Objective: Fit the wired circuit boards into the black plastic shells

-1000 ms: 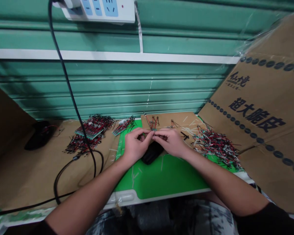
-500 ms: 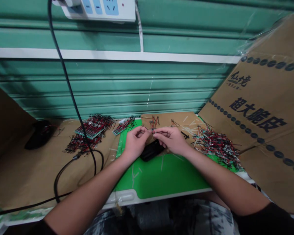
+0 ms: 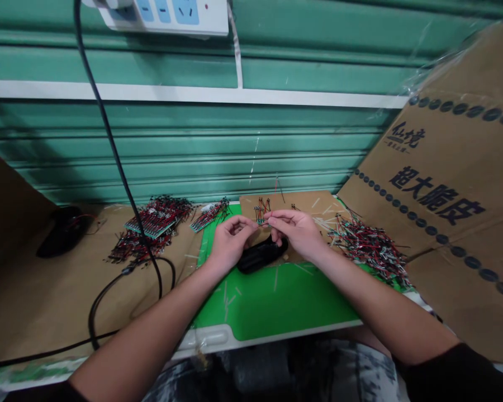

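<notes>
My left hand point(image 3: 229, 243) is closed in a pinch, its fingertips at the near edge of a small group of red-and-black wired parts point(image 3: 261, 209). What it grips is too small to make out. Close beside it, my right hand point(image 3: 299, 231) pinches a thin red-and-black wire lead point(image 3: 280, 190), whose loose ends stick up above the fingers. The fingertips of both hands almost meet. Below them lies a black object point(image 3: 262, 254), partly covered by the hands; its kind is unclear.
Wired parts are heaped on the right point(image 3: 373, 248). At left, wired boards point(image 3: 153, 220) and a smaller wired board point(image 3: 209, 215) lie near a black cable point(image 3: 121, 178). White strips point(image 3: 324, 220) are scattered about. A cardboard panel point(image 3: 452, 167) stands right; a green shutter point(image 3: 184, 151) rises behind.
Red and black wire ends now stand up above my right hand. My right fingers have shifted slightly and the black object shows more. The whole view has moved a little.
</notes>
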Available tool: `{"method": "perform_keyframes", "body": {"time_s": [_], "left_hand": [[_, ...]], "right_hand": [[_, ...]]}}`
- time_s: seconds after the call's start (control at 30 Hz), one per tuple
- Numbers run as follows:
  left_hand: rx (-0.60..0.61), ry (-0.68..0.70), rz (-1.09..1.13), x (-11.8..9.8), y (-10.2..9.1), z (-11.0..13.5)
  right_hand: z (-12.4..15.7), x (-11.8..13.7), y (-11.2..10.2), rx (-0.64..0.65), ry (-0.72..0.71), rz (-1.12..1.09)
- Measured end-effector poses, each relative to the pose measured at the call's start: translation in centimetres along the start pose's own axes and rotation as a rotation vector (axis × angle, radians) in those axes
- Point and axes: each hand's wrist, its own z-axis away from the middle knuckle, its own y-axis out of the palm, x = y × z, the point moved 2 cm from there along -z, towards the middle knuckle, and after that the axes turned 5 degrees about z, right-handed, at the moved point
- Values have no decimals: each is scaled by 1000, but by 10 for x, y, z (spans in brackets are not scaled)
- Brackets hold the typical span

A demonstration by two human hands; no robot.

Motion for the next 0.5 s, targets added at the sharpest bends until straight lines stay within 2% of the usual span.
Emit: {"method": "perform_keyframes", "body": {"time_s": [0.1,0.23,0.33,0.4,0.5], "left_hand": [[-80,140,-80,-4,-1,-2],[-32,219,-108,-4,1,-2],[-48,177,-89,-1,0,-2],[-69,118,-50,2,-1,-2],[-32,32,41,5,2,-2]], "right_hand": [[4,3,2,34,-79,188],[8,3,6,128,-163,340],[7,0,5,154,-126,311],[5,0,2,130,-98,266],[2,3,-2,61,-89,201]]}}
